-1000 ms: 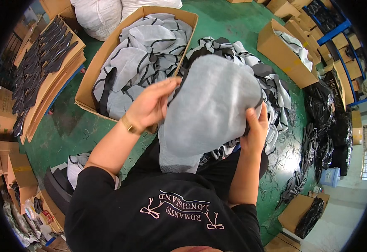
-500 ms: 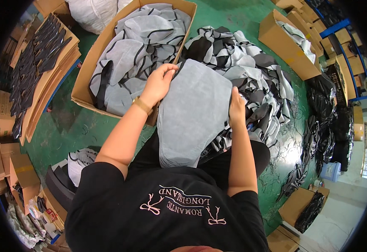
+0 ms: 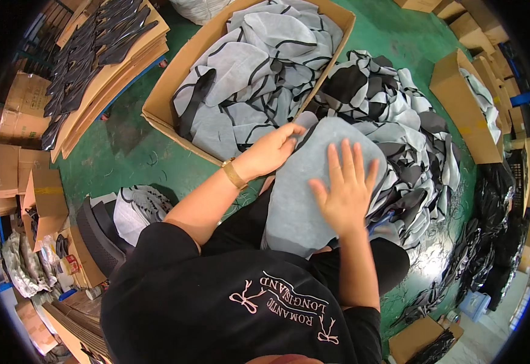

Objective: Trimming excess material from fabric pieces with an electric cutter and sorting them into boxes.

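A stack of grey fabric panels [image 3: 298,197], wide at the top and narrower below, lies across my lap. My left hand [image 3: 274,148], with a gold-coloured band at the wrist, pinches fabric at the stack's upper left edge; its fingertips are partly hidden. A small dark-edged flap shows beside those fingers. Flat on the top panel rests my right hand [image 3: 348,185], fingers spread and holding nothing. Just beyond my left hand stands a large cardboard box [image 3: 180,141] full of grey panels with black edging [image 3: 237,64].
A big heap of grey and black fabric pieces [image 3: 413,142] covers the green floor to the right. Another cardboard box [image 3: 468,115] stands beyond it. Black moulded parts [image 3: 89,67] lie on stacked boards at far left. Black plastic bags [image 3: 492,206] line the right side.
My right hand has moved from the stack's right edge onto its top surface, fingers spread. My left hand stays at the upper left edge. The whole view has shifted, with things appearing further right.
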Demonstrator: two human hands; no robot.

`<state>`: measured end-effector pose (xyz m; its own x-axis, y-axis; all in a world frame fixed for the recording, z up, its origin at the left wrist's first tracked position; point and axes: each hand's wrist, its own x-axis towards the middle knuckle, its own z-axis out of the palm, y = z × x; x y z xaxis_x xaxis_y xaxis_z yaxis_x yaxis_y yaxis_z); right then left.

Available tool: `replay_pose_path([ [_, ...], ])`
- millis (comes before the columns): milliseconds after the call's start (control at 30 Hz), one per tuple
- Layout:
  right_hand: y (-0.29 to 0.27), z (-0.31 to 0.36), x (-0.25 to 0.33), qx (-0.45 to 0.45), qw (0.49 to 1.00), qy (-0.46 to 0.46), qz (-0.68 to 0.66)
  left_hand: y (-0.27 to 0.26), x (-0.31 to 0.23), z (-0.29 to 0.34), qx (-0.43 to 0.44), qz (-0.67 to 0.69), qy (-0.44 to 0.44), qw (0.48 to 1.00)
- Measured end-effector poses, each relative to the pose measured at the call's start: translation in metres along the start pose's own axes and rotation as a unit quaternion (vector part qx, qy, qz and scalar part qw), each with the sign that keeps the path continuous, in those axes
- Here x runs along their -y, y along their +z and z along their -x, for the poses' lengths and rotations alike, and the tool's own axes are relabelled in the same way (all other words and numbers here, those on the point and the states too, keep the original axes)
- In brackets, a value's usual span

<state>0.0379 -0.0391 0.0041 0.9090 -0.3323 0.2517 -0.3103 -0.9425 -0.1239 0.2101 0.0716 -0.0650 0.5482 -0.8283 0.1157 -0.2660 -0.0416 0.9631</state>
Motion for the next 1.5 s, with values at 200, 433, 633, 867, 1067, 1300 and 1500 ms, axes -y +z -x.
replay_pose_path([
  [200,0.008,0.017,0.007,0.026,0.999,-0.005,-0.02,-0.091,0.076,-0.021,0.083,-0.327,-0.236,0.912],
  [433,0.009,0.01,0.008,0.015,0.999,0.007,-0.032,-0.064,0.229,-0.019,0.498,-0.406,-0.181,0.745],
  [633,0.008,0.012,0.009,0.005,0.999,0.019,-0.03,-0.048,0.228,-0.002,0.523,-0.447,-0.34,0.642],
  [867,0.006,0.017,0.008,-0.009,0.998,0.017,-0.052,-0.049,0.173,-0.003,0.531,-0.427,-0.27,0.68],
  [1067,0.009,0.03,0.014,-0.029,0.998,-0.003,-0.054,-0.076,0.096,-0.033,0.382,-0.432,-0.174,0.798],
  [1300,0.008,0.042,0.003,-0.085,0.981,-0.049,-0.169,-0.158,-0.091,-0.017,0.1,-0.014,-0.153,0.983],
  [1500,-0.03,0.037,0.02,-0.025,0.785,-0.038,-0.618,-0.096,-0.19,0.042,0.206,0.145,-0.071,0.965],
])
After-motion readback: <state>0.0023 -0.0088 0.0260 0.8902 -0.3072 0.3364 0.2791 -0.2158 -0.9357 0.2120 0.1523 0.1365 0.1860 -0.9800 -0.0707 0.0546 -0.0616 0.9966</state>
